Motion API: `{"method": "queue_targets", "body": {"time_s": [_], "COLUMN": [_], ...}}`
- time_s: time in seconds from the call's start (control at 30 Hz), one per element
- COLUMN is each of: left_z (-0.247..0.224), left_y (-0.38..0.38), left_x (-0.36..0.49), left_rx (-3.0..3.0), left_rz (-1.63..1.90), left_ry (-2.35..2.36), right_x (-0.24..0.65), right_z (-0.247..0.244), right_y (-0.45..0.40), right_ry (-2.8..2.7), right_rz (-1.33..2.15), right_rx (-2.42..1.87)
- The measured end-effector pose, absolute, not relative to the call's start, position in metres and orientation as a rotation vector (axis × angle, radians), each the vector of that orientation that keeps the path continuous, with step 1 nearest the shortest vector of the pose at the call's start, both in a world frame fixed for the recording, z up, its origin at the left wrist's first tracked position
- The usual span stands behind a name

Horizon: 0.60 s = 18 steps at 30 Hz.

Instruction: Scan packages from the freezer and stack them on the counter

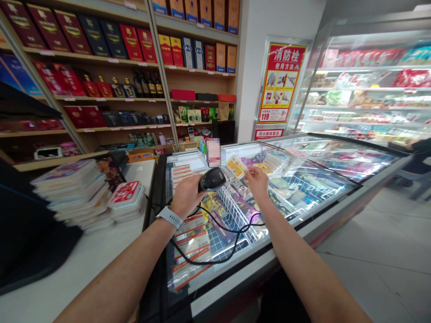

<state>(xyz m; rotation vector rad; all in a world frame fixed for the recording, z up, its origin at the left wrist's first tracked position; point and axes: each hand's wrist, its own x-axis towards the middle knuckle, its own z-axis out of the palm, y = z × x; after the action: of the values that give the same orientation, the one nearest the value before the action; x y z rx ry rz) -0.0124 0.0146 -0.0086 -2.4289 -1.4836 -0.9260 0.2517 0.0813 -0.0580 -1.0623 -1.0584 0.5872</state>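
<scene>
Left hand [185, 196] round barcode scanner [213, 179], right hand [257, 182] apart, perhaps empty, above a wire basket's [235, 211] packets [217, 226]

Two hands are shown, a left hand [185, 195] and a right hand [257, 181]. One barcode scanner [212, 179] and one smartwatch [170, 218] are seen, with one large stack of packaged goods [72, 195], one smaller stack of packaged goods [126, 202], one glass-topped chest freezer [336, 229] and one red fire-hydrant poster [282, 83].
</scene>
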Motion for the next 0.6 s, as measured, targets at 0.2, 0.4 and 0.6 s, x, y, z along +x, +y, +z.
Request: {"method": "queue_targets", "body": {"time_s": [0.2,0.4,0.6], "left_z": [-0.009,-0.011,-0.01], "left_y": [0.016,0.019,0.02], "left_x": [-0.014,-0.017,-0.017], "left_rx": [-2.418,-2.384,-2.369], "left_rz": [-0.972,-0.98,-1.015], "left_ry": [-1.496,-1.45,-1.39], "right_x": [0.256,0.256,0.262], "right_z": [-0.064,-0.064,-0.058], "right_y": [0.088,0.101,0.119], "right_ry": [-1.085,-1.055,-1.139], "right_rz": [0.593,0.598,0.513], "right_rx": [-1.031,-1.015,-1.052]}}
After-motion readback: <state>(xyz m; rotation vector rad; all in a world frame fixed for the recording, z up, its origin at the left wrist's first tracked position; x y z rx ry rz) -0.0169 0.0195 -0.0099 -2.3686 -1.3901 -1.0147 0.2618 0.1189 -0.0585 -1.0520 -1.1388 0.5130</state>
